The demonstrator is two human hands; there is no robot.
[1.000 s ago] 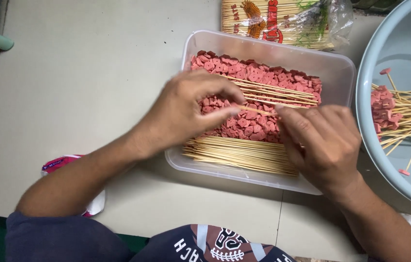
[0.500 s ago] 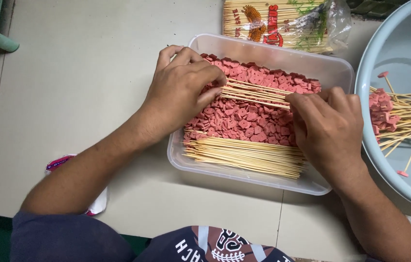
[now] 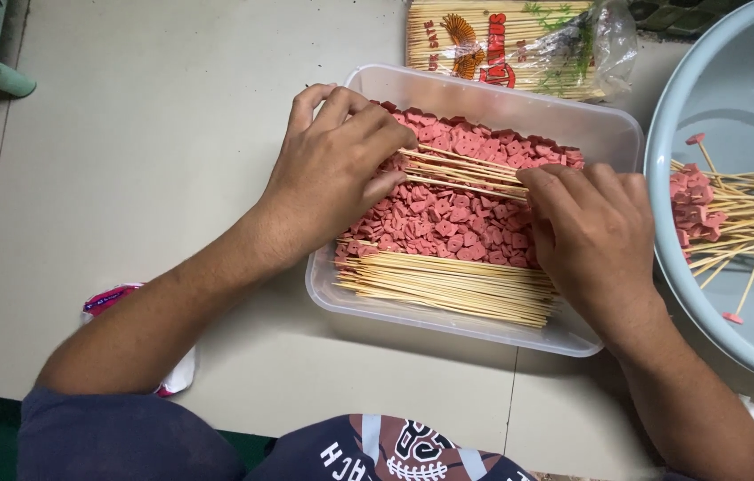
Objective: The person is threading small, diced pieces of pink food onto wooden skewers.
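Head view: left hand (image 3: 334,174) and right hand (image 3: 592,233) both pinched on a small bundle of skewers (image 3: 464,171), over pink sausage bits (image 3: 448,214) in clear tub (image 3: 493,89) (more sticks along its near side), gray basin (image 3: 733,80) at rt w/ loaded skewers.

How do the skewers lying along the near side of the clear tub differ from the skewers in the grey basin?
The skewers in the clear tub lie bare, in a neat parallel bundle. The skewers in the grey basin lie loosely fanned and crossed, and several carry pink pieces at one end. The tub bundle rests beside a bed of pink pieces; the basin ones lie on bare basin. Both are thin, pale sticks.
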